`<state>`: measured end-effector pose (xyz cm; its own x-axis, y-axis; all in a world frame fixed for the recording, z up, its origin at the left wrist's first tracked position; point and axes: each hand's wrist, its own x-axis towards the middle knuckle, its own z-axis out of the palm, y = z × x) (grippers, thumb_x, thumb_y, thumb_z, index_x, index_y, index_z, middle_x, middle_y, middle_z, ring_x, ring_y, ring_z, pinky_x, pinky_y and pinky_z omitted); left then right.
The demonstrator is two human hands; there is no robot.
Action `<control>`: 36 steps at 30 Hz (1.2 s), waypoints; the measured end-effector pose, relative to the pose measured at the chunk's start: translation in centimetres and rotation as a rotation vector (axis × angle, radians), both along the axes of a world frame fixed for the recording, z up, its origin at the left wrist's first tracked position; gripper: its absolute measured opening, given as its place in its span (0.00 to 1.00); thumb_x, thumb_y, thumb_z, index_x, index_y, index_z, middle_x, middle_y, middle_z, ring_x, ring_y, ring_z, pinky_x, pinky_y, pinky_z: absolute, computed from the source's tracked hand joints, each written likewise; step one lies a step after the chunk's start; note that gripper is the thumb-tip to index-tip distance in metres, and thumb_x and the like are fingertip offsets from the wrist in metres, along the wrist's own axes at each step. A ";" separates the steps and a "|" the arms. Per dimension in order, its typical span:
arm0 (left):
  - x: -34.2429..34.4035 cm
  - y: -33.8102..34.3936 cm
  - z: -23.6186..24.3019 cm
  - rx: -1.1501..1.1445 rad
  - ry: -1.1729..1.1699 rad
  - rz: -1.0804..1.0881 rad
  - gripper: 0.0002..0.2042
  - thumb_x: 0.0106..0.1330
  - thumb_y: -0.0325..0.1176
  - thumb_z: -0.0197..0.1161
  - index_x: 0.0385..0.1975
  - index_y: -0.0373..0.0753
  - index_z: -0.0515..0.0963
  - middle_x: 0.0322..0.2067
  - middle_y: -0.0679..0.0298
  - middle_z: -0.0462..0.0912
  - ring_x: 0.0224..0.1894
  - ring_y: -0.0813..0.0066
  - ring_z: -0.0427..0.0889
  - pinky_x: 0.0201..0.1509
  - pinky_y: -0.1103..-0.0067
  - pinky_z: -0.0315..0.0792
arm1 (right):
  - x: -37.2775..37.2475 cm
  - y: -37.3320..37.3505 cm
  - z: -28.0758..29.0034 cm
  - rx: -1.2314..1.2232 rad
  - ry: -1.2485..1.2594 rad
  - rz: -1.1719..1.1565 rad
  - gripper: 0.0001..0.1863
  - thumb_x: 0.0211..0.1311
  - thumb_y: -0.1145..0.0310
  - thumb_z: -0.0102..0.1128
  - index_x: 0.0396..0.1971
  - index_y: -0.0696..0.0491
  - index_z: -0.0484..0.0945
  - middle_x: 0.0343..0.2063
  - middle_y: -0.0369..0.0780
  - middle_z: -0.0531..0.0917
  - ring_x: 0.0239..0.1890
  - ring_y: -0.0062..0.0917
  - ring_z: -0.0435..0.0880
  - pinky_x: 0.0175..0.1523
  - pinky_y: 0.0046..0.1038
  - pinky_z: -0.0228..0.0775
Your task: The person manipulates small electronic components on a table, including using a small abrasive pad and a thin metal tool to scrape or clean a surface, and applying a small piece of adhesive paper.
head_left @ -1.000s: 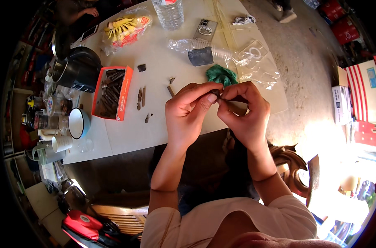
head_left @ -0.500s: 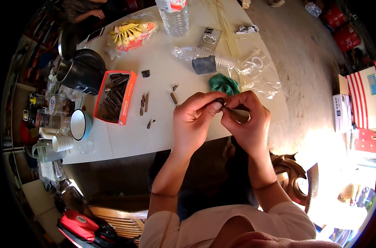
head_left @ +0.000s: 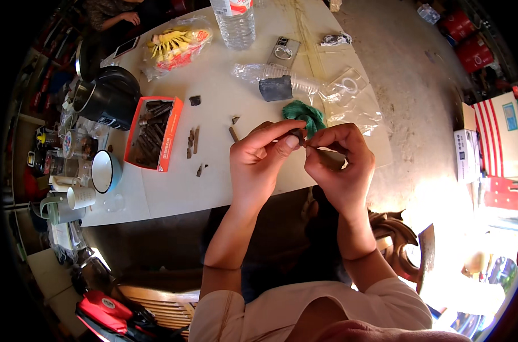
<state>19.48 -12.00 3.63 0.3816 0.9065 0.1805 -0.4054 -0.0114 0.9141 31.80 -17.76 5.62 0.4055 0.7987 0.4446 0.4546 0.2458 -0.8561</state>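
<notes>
My left hand (head_left: 258, 162) is closed, thumb and fingers pinching a small dark brown piece (head_left: 296, 135) above the table's near edge. Right beside it, my right hand (head_left: 345, 165) is also closed, with thumb and forefinger tips meeting at the piece's edge. Whether those tips grip the piece or something tiny is hidden. Just beyond the fingers lies a crumpled green cloth (head_left: 304, 115), and behind that a dark grey block (head_left: 275, 89). A thin brown stick (head_left: 234, 134) rests left of my left hand. Farther left, an open orange-red box (head_left: 169, 139) holds several dark brown sticks.
Brown fragments (head_left: 194, 142) lie between box and hands. A black kettle (head_left: 108, 100), a bowl (head_left: 104, 172) and a mug (head_left: 81, 198) line the left side. Behind are bananas (head_left: 176, 45), a large water bottle (head_left: 236, 25) and a phone (head_left: 283, 52). Another person's hand (head_left: 131, 18) shows far left.
The view has shifted slightly, moving the table things a little left in the picture. Both hands stay together at the dark piece, with small changes in finger position.
</notes>
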 end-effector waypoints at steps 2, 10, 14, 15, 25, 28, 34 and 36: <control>-0.1 0.0 0.0 0.009 0.010 -0.003 0.09 0.63 0.22 0.59 0.42 0.28 0.79 0.36 0.59 0.82 0.39 0.75 0.80 0.45 0.79 0.75 | -0.1 0.0 -0.1 -0.004 -0.008 -0.003 0.11 0.43 0.83 0.64 0.28 0.58 0.73 0.27 0.36 0.80 0.31 0.22 0.84 0.40 0.22 0.78; -0.2 -0.2 0.1 0.022 0.029 0.006 0.09 0.63 0.21 0.59 0.42 0.28 0.79 0.36 0.59 0.81 0.39 0.75 0.80 0.45 0.80 0.75 | 0.0 -0.2 0.0 -0.009 -0.052 0.014 0.11 0.44 0.83 0.63 0.29 0.58 0.73 0.27 0.36 0.80 0.32 0.22 0.85 0.40 0.22 0.77; -0.1 -0.1 0.1 0.017 0.016 0.000 0.09 0.62 0.21 0.59 0.42 0.29 0.79 0.36 0.60 0.81 0.39 0.76 0.79 0.45 0.80 0.74 | 0.0 -0.2 0.0 -0.012 -0.033 0.010 0.11 0.44 0.83 0.63 0.29 0.57 0.73 0.26 0.36 0.81 0.32 0.21 0.84 0.40 0.21 0.77; -0.1 -0.1 0.1 0.017 0.010 -0.001 0.09 0.62 0.21 0.59 0.42 0.29 0.79 0.36 0.60 0.81 0.39 0.76 0.79 0.45 0.80 0.74 | 0.0 -0.1 -0.1 -0.012 -0.027 0.012 0.11 0.44 0.83 0.63 0.28 0.57 0.73 0.26 0.36 0.81 0.32 0.21 0.84 0.40 0.21 0.77; -0.3 -0.3 -0.2 0.124 0.140 0.013 0.10 0.60 0.18 0.60 0.41 0.28 0.79 0.35 0.61 0.80 0.38 0.76 0.79 0.45 0.82 0.72 | -0.1 -0.3 -0.2 -0.055 -0.002 -0.007 0.11 0.43 0.83 0.63 0.27 0.57 0.72 0.26 0.35 0.80 0.31 0.21 0.84 0.38 0.21 0.77; -0.4 -0.2 -0.4 0.170 0.190 0.025 0.09 0.61 0.19 0.60 0.41 0.28 0.79 0.36 0.60 0.80 0.38 0.76 0.79 0.44 0.82 0.73 | -0.1 -0.3 -0.4 -0.028 -0.011 -0.015 0.11 0.43 0.83 0.62 0.27 0.57 0.72 0.25 0.35 0.80 0.30 0.21 0.84 0.38 0.21 0.77; 0.2 -0.6 -0.5 0.001 0.040 0.002 0.09 0.61 0.19 0.60 0.41 0.28 0.79 0.35 0.61 0.80 0.37 0.76 0.80 0.43 0.82 0.76 | 0.4 -0.4 0.1 -0.066 -0.101 0.033 0.11 0.43 0.83 0.62 0.27 0.57 0.72 0.25 0.36 0.79 0.30 0.22 0.84 0.37 0.21 0.78; 0.2 -0.5 -0.7 0.000 0.028 -0.004 0.09 0.61 0.19 0.60 0.41 0.28 0.79 0.35 0.60 0.80 0.37 0.76 0.80 0.43 0.82 0.76 | 0.4 -0.4 0.2 -0.083 -0.086 0.032 0.11 0.43 0.82 0.63 0.27 0.57 0.72 0.25 0.35 0.79 0.30 0.22 0.84 0.37 0.22 0.78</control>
